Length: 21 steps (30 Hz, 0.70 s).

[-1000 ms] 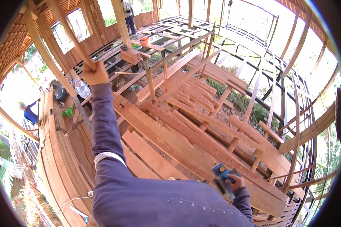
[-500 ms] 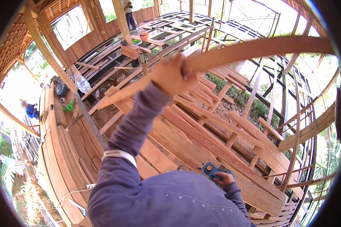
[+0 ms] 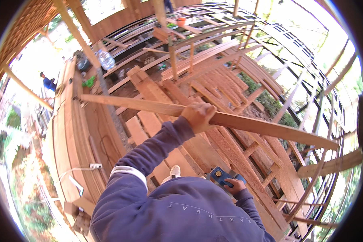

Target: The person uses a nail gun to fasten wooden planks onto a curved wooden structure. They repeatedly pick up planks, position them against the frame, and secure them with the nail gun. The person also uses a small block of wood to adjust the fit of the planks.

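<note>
My left hand (image 3: pixel 198 116) is closed round the middle of a long, narrow wooden board (image 3: pixel 266 128). The board is held up across the view, one end toward the planks at left and the other far to the right. Lower down, my right hand (image 3: pixel 234 187) grips the handle of a blue electric planer (image 3: pixel 219 175). The planer is over a wide plank (image 3: pixel 203 152); whether its sole touches the wood is hidden. My torso covers part of that plank.
Wood shavings cover several planks (image 3: pixel 226 147) at right. A stack of long boards (image 3: pixel 74 133) runs along the left, with a white power socket (image 3: pixel 95 165) on it. A clear plastic bottle (image 3: pixel 106 59) and an orange bucket (image 3: pixel 181 21) stand farther off. A person in blue (image 3: pixel 49 83) is at far left.
The board in my left hand has swung lower, its right end dropping and its left end rising. My right hand stays on the planer. The whole view has shifted with my head.
</note>
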Each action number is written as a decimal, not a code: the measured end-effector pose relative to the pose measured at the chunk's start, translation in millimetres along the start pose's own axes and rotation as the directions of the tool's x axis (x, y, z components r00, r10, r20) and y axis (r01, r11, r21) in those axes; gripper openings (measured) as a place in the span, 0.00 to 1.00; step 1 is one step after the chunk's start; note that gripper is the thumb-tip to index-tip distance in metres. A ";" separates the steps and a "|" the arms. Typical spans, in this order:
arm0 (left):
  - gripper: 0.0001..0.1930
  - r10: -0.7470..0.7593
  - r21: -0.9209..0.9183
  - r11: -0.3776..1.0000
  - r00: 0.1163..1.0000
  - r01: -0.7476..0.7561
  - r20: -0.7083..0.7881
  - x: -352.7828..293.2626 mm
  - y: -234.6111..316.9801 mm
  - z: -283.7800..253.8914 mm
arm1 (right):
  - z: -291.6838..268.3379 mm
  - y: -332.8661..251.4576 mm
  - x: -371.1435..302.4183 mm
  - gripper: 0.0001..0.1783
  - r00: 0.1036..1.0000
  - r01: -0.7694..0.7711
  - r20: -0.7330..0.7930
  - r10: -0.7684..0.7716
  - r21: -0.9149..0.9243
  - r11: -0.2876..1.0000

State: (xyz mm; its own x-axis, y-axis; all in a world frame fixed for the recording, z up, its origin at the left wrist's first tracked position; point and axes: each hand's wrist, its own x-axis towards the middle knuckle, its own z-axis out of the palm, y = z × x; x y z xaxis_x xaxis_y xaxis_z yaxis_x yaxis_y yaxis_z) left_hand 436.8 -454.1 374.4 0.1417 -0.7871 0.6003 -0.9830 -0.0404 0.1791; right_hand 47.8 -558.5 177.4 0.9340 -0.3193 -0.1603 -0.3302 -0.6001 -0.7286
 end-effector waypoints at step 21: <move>0.23 0.048 -0.159 0.987 0.950 0.002 0.309 -90.1 -4.3 59.3 | -2.7 37.2 -0.6 0.22 0.997 0.045 0.070 -0.045 -0.001 0.999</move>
State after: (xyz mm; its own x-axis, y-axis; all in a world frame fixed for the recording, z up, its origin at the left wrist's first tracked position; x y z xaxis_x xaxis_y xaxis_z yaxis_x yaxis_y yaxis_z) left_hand 421.3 -419.5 273.4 0.0512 -0.9398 0.3377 -0.9517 0.0566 0.3018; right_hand 34.6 -582.7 152.2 0.9551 -0.2398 -0.1741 -0.2882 -0.6142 -0.7346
